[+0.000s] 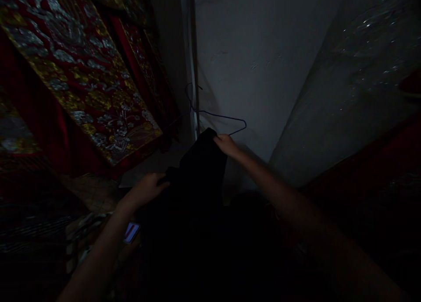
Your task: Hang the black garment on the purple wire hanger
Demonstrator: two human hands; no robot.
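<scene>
A black garment [200, 175] hangs in front of me in a dim corner. My right hand [226, 145] pinches its upper edge, just below a thin wire hanger [226, 118] that hooks onto a vertical white pole [192, 74]. My left hand [148, 189] grips the garment's left side, lower down. Most of the cloth drops into darkness below.
Red hangings [85, 74] embroidered in gold and silver fill the left. A grey wall [250, 52] stands behind, and a clear plastic cover [355, 83] slopes down on the right. A small lit screen [131, 232] glows by my left forearm.
</scene>
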